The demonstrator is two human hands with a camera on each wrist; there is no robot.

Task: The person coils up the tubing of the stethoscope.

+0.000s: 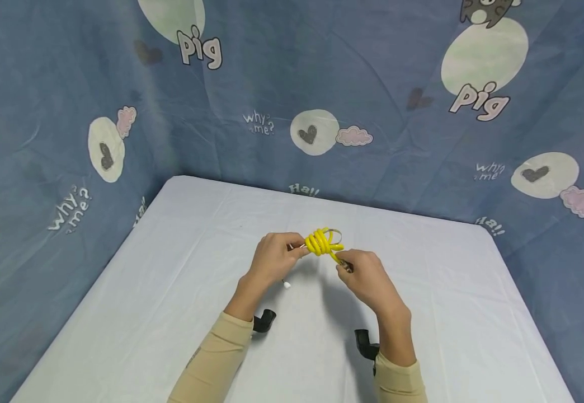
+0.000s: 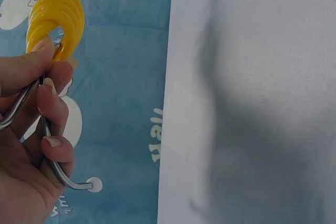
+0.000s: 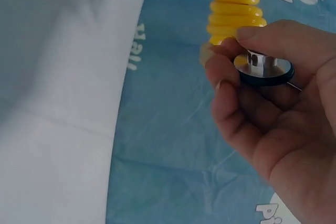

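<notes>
A stethoscope with yellow tubing is held up above the white table, its tubing wound into a tight coil. My left hand grips the metal ear tubes just below the coil, thumb and fingers curled round them. One white ear tip sticks out under that hand. On the other side, my right hand pinches the tubing's end by the metal chest piece. The chest piece has a dark rim and sits within the curled right fingers, partly hidden by them.
The white-covered table spreads under both hands. Behind and beside it hangs a blue printed cloth. Black curved pieces show beside both forearms, which wear beige sleeves.
</notes>
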